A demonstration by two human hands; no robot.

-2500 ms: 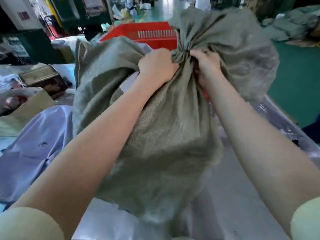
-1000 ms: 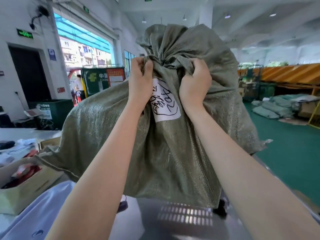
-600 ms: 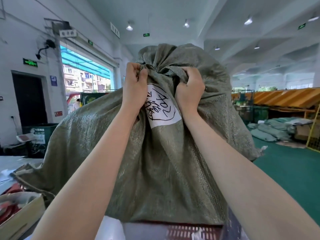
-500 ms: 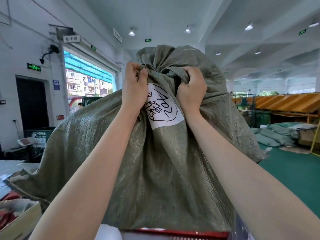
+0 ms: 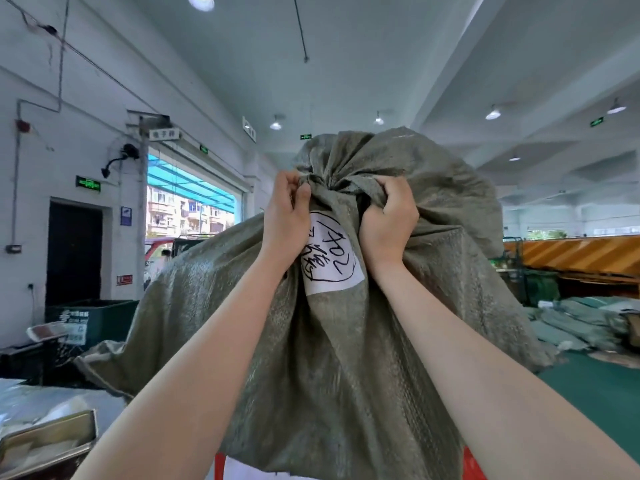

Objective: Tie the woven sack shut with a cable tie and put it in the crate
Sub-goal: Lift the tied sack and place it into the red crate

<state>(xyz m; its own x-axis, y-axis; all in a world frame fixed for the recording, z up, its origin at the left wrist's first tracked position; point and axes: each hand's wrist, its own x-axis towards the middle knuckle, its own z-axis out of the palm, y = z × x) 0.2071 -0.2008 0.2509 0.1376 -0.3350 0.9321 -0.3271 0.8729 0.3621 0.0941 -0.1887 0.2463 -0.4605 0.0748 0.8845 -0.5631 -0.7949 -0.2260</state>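
Warehouse hall, woven sack (image 5: 346, 368) upright, neck topmost

One grey-green woven plastic sack (image 5: 332, 375) with one white paper label (image 5: 334, 263) bearing black handwriting. Two bare hands: left hand (image 5: 285, 220), right hand (image 5: 388, 225). One red plastic crate (image 5: 472, 467), only its edges visible. One dark green bin (image 5: 91, 318). One dark doorway (image 5: 74, 251). Several green sacks (image 5: 571, 317) piled on floor, number unclear.
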